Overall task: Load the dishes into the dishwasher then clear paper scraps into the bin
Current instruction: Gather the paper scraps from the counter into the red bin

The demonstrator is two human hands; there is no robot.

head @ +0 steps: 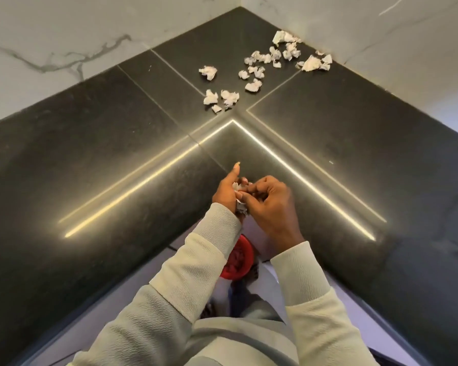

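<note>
Several crumpled white paper scraps (pixel 259 67) lie scattered in the far corner of the dark L-shaped countertop (pixel 111 165). My left hand (pixel 226 190) is cupped around a bunch of gathered scraps (pixel 241 207) near the counter's inner corner. My right hand (pixel 271 204) presses against them from the right, fingers curled on the paper. Below my wrists, partly hidden by my left sleeve, a red round bin (pixel 242 260) stands on the floor.
White marble walls (pixel 64 43) rise behind both arms of the counter. Bright strip-light reflections (pixel 288 167) streak the counter surface. Pale floor tiles show under my arms by the counter's front edges.
</note>
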